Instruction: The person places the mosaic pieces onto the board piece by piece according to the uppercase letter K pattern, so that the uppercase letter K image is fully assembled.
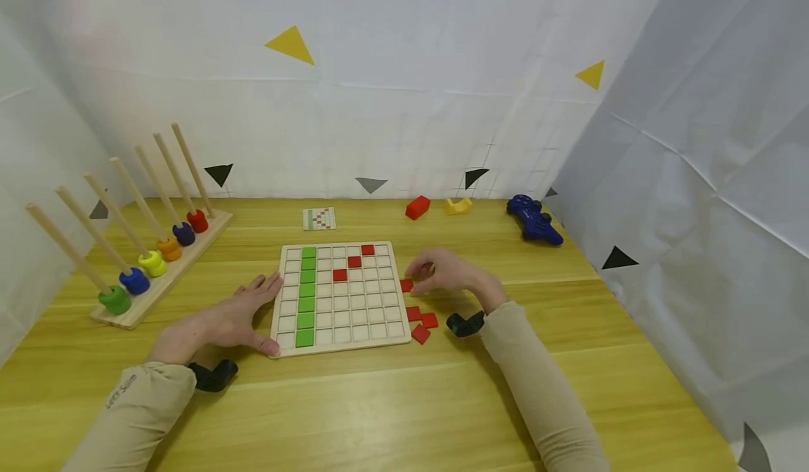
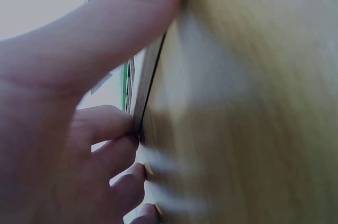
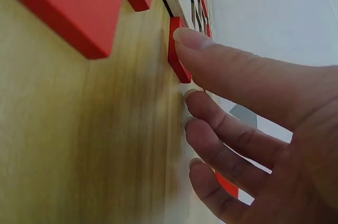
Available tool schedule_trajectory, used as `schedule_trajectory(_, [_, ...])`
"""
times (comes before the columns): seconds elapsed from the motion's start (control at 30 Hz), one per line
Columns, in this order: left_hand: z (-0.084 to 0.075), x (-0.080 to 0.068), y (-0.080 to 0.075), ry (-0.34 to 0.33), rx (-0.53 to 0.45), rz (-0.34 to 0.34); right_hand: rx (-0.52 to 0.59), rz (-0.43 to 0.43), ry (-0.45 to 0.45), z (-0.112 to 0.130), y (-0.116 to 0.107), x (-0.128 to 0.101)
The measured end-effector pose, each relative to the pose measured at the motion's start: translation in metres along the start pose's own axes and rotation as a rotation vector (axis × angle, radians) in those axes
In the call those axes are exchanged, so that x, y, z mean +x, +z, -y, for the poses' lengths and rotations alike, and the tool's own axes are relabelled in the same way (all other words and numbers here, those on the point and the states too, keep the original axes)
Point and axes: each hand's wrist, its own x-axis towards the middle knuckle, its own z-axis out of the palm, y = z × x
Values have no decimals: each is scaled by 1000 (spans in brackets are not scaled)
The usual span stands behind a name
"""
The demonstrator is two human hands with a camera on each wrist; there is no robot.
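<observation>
A wooden grid board (image 1: 387, 300) lies in the middle of the table, with a column of green tiles (image 1: 307, 296) and three red tiles (image 1: 354, 262) in a diagonal. My left hand (image 1: 253, 310) lies flat with straight fingers against the board's left edge, thumb at the near corner. In the left wrist view the left hand (image 2: 95, 76) presses on the board's edge (image 2: 145, 92). My right hand (image 1: 422, 275) hovers by the board's right edge, and its thumb and forefinger pinch a red tile (image 1: 406, 285) lying on the table. The right wrist view shows the right hand (image 3: 187, 71) on this red tile (image 3: 177, 49).
Three loose red tiles (image 1: 421, 322) lie near the board's right corner. A peg rack with coloured rings (image 1: 158, 247) stands at the left. A pattern card (image 1: 319, 218), a red block (image 1: 417, 207), a yellow block (image 1: 458, 206) and a blue game controller (image 1: 534, 219) lie at the back.
</observation>
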Motion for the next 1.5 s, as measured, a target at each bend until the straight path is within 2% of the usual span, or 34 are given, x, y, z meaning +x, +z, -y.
schedule_trajectory(0.77, [-1,-1,-1,-1,1,0,-23,-33,21,1,8,3])
schedule_trajectory(1.5, [0,-1,0,11,-4,-8,7,-6,33,0,8,2])
